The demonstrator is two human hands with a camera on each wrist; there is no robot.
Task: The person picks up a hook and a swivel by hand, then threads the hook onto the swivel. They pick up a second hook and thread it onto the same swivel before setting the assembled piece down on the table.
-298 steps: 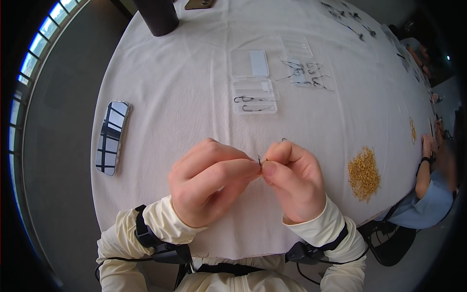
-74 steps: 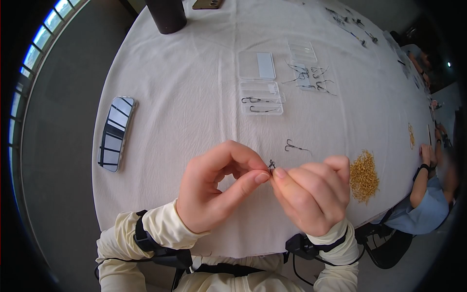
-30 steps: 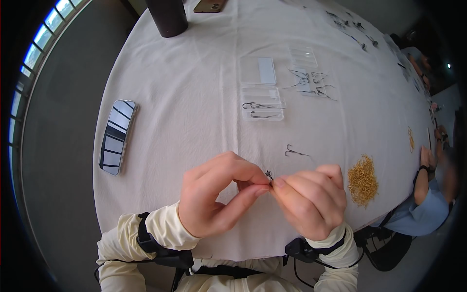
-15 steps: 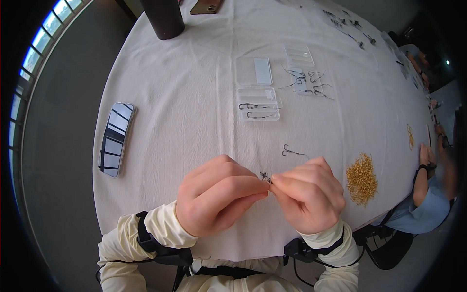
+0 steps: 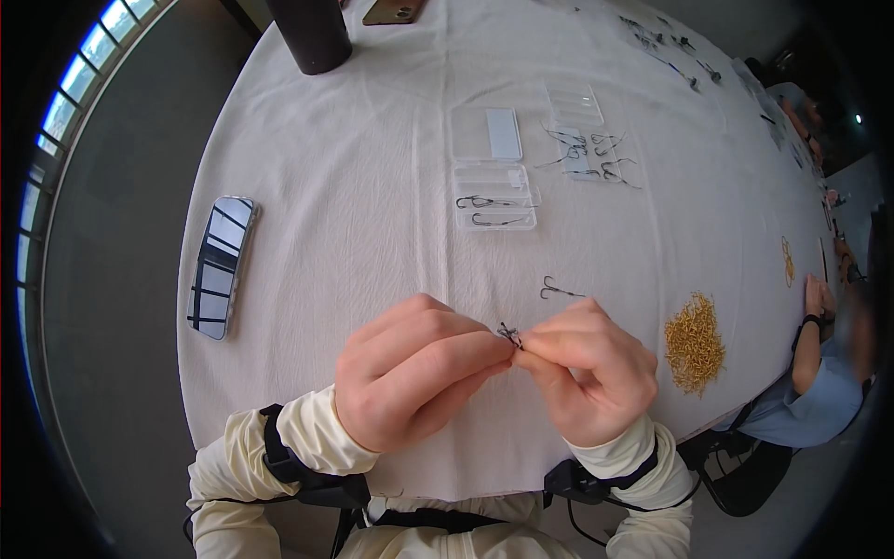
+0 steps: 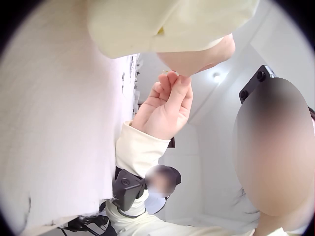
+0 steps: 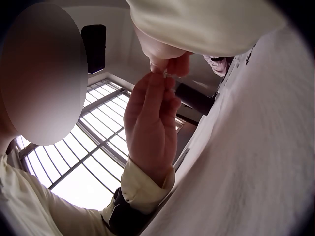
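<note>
In the head view, the fingertips of my left hand and right hand meet low over the cloth. Between them they pinch a small dark metal piece with short prongs; fingers hide its lower part, and I cannot tell its exact kind. A black double-pronged fishing hook lies on the cloth just beyond my right hand. Farther off, an open clear plastic box holds black fishing hooks. From the right wrist view, my left hand appears with thumb and fingers pressed together; the left wrist view gives my right hand pinching likewise.
Right of my right hand is a heap of small gold-coloured pieces. Another clear box has several hooks with lines by it. A phone lies at left, a dark cup stands behind. Another person sits at right.
A hook tip showed above my right hand earlier; a hook now lies on the cloth. Over the last second my left fingers folded over the dark piece and my right hand turned slightly.
</note>
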